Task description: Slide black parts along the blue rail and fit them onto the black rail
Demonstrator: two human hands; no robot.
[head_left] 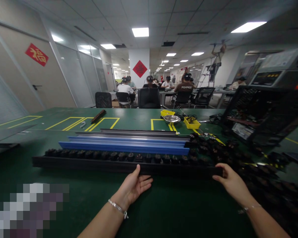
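Note:
A long black rail (89, 163) filled with several small black parts lies across the green table in front of me. My left hand (134, 186) rests palm-up against its near edge at the middle, thumb up on the rail and fingers stretched out. My right hand (229, 181) touches the rail's right end, with the fingers curled toward its tip. Behind the rail lie a blue strip (124, 147) and grey and dark strips (129, 134), stacked side by side.
A heap of small black parts (258, 165) spreads over the table at right. A black mesh crate (260, 112) stands at the far right. Yellow trays (192, 124) and a metal bowl (172, 119) sit further back. Several people sit at distant tables.

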